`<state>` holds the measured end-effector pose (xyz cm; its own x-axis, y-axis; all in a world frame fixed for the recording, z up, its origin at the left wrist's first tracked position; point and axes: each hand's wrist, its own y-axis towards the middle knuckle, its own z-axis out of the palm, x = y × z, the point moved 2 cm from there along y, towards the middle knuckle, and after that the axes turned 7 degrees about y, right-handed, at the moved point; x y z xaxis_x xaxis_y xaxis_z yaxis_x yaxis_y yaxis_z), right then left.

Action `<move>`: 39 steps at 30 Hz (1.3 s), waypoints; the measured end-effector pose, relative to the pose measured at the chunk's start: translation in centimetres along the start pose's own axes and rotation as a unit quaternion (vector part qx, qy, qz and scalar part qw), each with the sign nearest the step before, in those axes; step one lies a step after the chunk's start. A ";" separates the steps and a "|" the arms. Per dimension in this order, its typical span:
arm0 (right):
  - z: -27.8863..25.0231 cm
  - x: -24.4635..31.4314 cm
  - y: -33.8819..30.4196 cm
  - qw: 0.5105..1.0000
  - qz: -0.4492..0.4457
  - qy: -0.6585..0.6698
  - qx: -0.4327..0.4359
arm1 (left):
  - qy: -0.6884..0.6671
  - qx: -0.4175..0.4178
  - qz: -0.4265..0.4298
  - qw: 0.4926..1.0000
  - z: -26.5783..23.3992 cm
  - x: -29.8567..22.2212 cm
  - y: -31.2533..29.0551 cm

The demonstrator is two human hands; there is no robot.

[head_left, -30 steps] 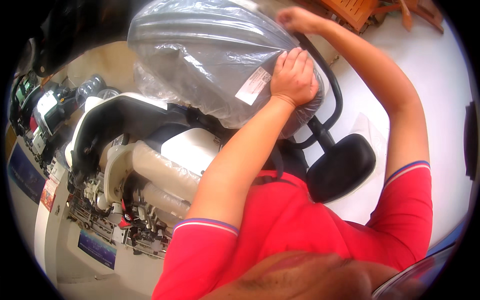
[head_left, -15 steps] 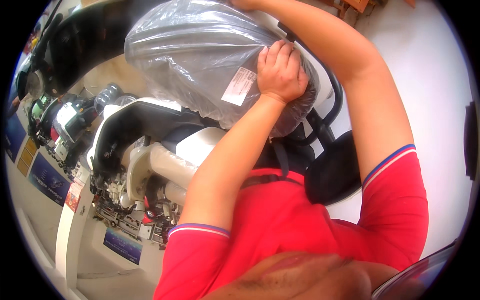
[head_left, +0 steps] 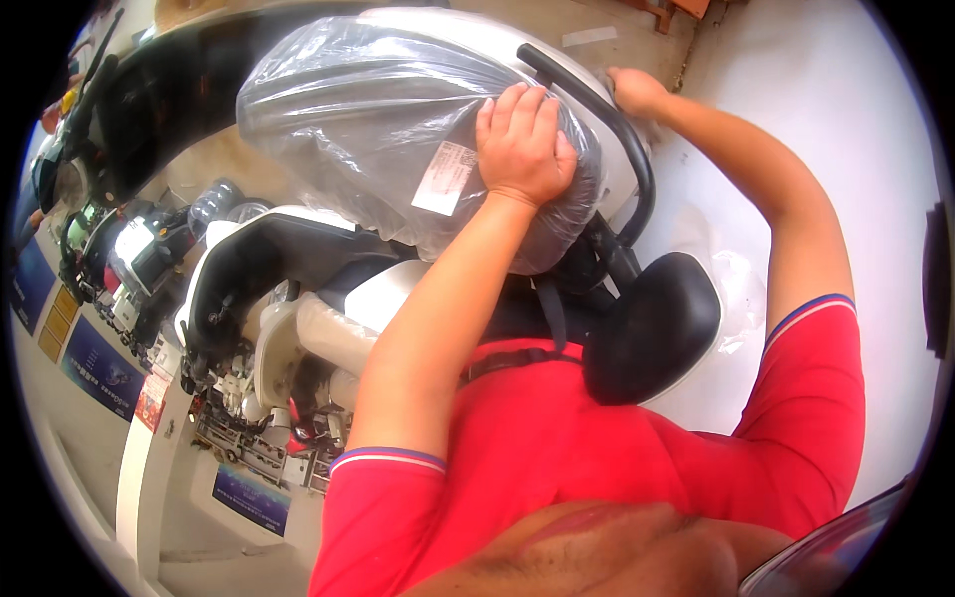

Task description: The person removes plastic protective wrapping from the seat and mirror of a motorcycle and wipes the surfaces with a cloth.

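Observation:
A scooter seat point(head_left: 338, 109) wrapped in clear plastic, with a white label point(head_left: 445, 177) on it, lies across the upper middle. My left hand point(head_left: 524, 149) presses on its right end, fingers bent together over the plastic. Beyond the black grab rail point(head_left: 637, 149), my right hand point(head_left: 639, 95) is at the scooter's white rear body point(head_left: 458, 32), its fingers curled in. What those fingers hold, if anything, is too small to tell. A black padded backrest point(head_left: 652, 328) stands close to my body.
A second scooter point(head_left: 249, 259) with white and black panels is at the left. Several more scooters point(head_left: 134, 244) line up behind it, near a white pillar point(head_left: 149, 448) and blue wall posters point(head_left: 249, 497). Clear plastic point(head_left: 738, 289) hangs by the backrest.
My right hand has moved from the seat's far side, right and nearer, to the scooter's rear. My left hand stays on the seat. The view has shifted slightly.

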<state>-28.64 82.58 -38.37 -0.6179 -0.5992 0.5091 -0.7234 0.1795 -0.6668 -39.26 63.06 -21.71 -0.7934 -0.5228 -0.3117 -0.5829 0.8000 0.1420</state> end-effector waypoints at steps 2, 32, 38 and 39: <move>-0.2 0.1 -2.7 0.999 0.030 0.037 -0.013 | -0.003 0.003 -0.001 1.000 0.0 -0.3 -0.2; 10.5 -3.4 -7.7 0.837 0.157 0.304 -0.427 | 0.069 -0.011 0.094 0.993 0.1 0.4 0.2; 22.4 -1.5 -15.3 0.745 0.367 0.371 -0.416 | 0.073 0.001 0.120 0.990 0.1 0.6 0.4; 23.8 -0.8 -15.9 0.724 0.369 0.390 -0.433 | 0.076 0.001 0.125 0.989 0.2 0.8 0.5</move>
<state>-9.36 61.65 -41.13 -0.6771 0.4716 0.5649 0.1797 0.8503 -0.4946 -40.16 63.06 -22.05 -0.9300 -0.3464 -0.1230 -0.3650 0.9103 0.1954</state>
